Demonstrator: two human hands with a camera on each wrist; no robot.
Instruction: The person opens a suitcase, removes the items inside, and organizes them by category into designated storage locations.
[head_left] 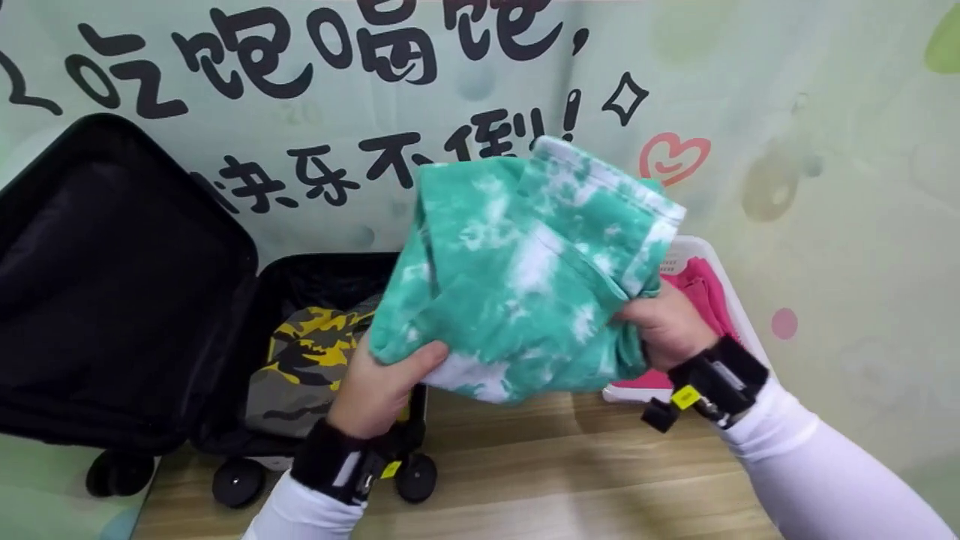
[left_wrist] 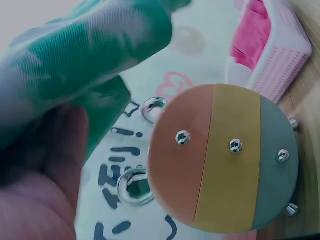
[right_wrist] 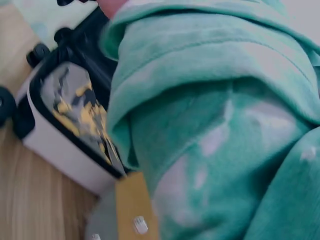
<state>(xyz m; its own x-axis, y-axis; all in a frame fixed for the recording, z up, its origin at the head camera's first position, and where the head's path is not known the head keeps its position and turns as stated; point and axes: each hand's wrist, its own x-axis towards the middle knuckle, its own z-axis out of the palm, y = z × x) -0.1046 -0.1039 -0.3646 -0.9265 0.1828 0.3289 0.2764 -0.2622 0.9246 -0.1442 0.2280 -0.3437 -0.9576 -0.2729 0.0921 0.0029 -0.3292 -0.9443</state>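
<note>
A folded green-and-white tie-dye garment is held up in front of me between both hands. My left hand grips its lower left corner, thumb on the near face and the other fingers hidden behind the cloth. At the right side my right hand pinches the edge, with part of its fingers out of sight. In the left wrist view a rolled edge of the garment lies above the left palm. Thick fabric layers fill most of the right wrist view.
On the left stands an open black-lined suitcase with a yellow-and-grey camouflage garment inside. A white basket with pink cloth sits behind the right hand. Both rest on a wooden table. A striped round disc shows up close.
</note>
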